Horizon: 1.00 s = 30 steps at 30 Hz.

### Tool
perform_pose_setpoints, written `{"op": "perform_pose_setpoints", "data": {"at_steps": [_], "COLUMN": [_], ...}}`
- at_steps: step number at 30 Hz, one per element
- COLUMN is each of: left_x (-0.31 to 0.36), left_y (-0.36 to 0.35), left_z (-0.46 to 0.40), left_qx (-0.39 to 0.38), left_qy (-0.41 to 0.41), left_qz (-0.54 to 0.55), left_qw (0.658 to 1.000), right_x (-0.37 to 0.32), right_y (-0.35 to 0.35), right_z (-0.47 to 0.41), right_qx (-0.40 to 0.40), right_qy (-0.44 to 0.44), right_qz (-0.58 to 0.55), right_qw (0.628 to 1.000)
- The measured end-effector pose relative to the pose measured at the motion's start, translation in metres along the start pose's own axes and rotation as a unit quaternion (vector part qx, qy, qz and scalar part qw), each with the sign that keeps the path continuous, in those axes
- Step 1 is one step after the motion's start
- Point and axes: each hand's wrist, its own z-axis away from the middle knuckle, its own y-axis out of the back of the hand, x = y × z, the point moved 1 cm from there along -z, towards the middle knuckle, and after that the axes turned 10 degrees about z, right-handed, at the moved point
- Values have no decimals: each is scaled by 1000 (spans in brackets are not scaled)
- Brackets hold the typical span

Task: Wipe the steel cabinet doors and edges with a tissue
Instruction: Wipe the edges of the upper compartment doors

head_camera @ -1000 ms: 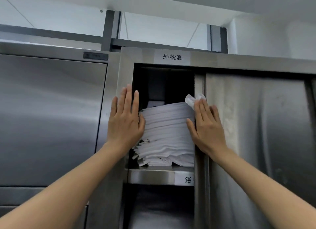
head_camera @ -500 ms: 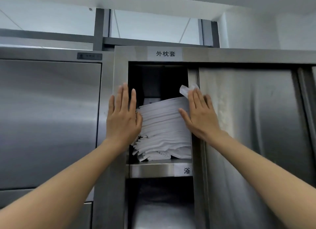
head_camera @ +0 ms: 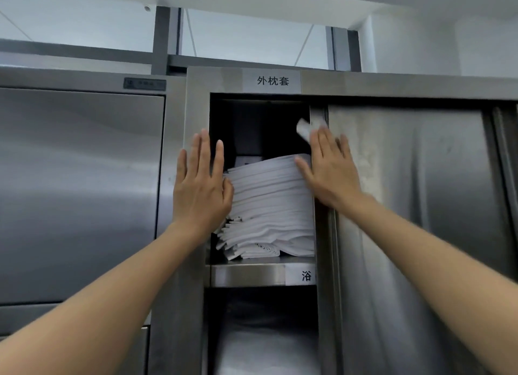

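Right hand (head_camera: 330,172) slid tissue (head_camera: 304,129) higher, seemingly flat against door edge (head_camera: 318,114).

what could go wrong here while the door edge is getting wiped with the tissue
The right hand presses the tissue flat against the door edge. Its thumb lies by the leaning linen stack, so a stroke might nudge the stack off the shelf. Only straight fingers pin the tissue, so it might slip into the open compartment.
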Motion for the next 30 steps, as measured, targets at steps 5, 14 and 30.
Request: {"op": "perform_pose_setpoints", "data": {"at_steps": [5, 14, 30], "left_x": [1, 0, 2], "left_y": [1, 1, 2], "left_z": [1, -1, -1], "left_qx": [-4, -7, -15], "left_qy": [1, 9, 6], "left_qz": [-1, -9, -15], "left_qw": [1000, 1000, 1000], "right_x": [5, 4, 2], "right_y": [5, 4, 5], "right_z": [-23, -16, 20], "right_qx": [-9, -4, -51], "right_qy": [-15, 3, 20], "right_qz": [-12, 14, 37], "right_qw": [1000, 1000, 998]}}
